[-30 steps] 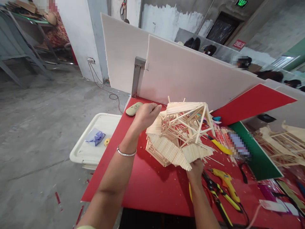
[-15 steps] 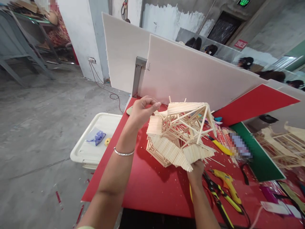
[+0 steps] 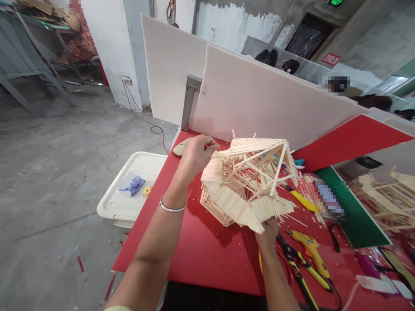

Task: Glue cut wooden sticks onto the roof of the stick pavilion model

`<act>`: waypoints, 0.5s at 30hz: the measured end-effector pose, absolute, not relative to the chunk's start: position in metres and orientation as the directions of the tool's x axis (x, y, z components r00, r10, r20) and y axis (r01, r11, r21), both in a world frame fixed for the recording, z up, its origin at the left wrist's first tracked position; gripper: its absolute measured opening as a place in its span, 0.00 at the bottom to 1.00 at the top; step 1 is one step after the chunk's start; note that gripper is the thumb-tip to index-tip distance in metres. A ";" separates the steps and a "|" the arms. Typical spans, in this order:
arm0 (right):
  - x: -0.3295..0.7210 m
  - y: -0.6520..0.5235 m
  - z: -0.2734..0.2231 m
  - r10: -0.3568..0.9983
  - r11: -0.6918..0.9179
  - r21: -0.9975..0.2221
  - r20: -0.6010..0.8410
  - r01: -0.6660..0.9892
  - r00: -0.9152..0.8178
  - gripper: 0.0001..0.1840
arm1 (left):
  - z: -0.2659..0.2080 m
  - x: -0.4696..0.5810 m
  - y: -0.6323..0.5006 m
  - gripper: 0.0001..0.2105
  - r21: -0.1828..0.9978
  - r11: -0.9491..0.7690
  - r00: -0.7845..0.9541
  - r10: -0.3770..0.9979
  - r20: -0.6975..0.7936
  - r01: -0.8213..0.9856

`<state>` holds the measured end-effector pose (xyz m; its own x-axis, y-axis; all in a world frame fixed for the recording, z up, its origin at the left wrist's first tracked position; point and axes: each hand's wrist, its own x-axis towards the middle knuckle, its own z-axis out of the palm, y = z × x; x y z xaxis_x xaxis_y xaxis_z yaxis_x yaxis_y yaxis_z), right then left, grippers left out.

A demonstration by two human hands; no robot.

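A model house (image 3: 233,201) built of thin wooden sticks stands on the red tabletop, with slatted roof panels over an open lattice frame. My right hand (image 3: 268,231) grips it from beneath the near right roof panel; that panel hides the fingers. Above the upper left roof panel, my left hand (image 3: 198,154) is closed in a pinch, fingertips together. Anything held in that pinch is too small to make out. A silver bangle (image 3: 172,205) circles the left wrist.
Right of the model lie black-and-yellow pliers (image 3: 300,265), a yellow glue gun (image 3: 309,248), a yellow-handled tool (image 3: 303,200) and loose sticks. White boards (image 3: 253,99) wall off the back. A white lidded bin (image 3: 112,190) stands left of the table (image 3: 194,259). Another stick model (image 3: 382,198) sits far right.
My left hand has shifted slightly right and down, and its fingers have drawn into a tighter pinch. The right hand keeps its place on the model. The view has shifted slightly.
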<state>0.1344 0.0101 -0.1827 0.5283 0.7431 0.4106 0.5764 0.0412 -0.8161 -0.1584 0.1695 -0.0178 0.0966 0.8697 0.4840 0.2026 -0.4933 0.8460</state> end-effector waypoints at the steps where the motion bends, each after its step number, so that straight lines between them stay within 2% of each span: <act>1: 0.134 0.010 -0.182 0.749 0.036 -0.813 0.407 0.581 0.523 0.16 | -0.019 -0.160 0.170 0.09 0.813 -0.510 0.084 0.857 0.509 0.280; 4: 0.136 0.009 -0.180 0.763 0.025 -0.806 0.398 0.592 0.510 0.14 | -0.017 -0.164 0.168 0.12 0.778 -0.513 0.197 0.858 0.474 0.363; 7: 0.138 0.011 -0.180 0.768 0.023 -0.801 0.397 0.598 0.503 0.12 | -0.009 -0.168 0.162 0.15 0.830 -0.480 0.361 0.856 0.371 0.285; 9: 0.139 0.012 -0.182 0.767 0.024 -0.801 0.398 0.598 0.503 0.12 | -0.003 -0.171 0.160 0.17 0.897 -0.418 0.376 0.862 0.341 0.145; 11: 0.139 0.013 -0.184 0.767 0.028 -0.805 0.397 0.593 0.504 0.12 | 0.000 -0.173 0.160 0.21 0.941 -0.332 0.345 0.877 0.335 -0.072; 15: 0.139 0.013 -0.186 0.768 0.034 -0.809 0.397 0.586 0.503 0.15 | 0.000 -0.177 0.164 0.26 0.856 -0.263 0.211 0.898 0.386 -0.445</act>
<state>0.1386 0.0127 -0.1860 0.5025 0.7682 0.3967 0.5865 0.0342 -0.8092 -0.1766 0.1644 -0.0005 0.2113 0.8982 0.3855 -0.4445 -0.2630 0.8563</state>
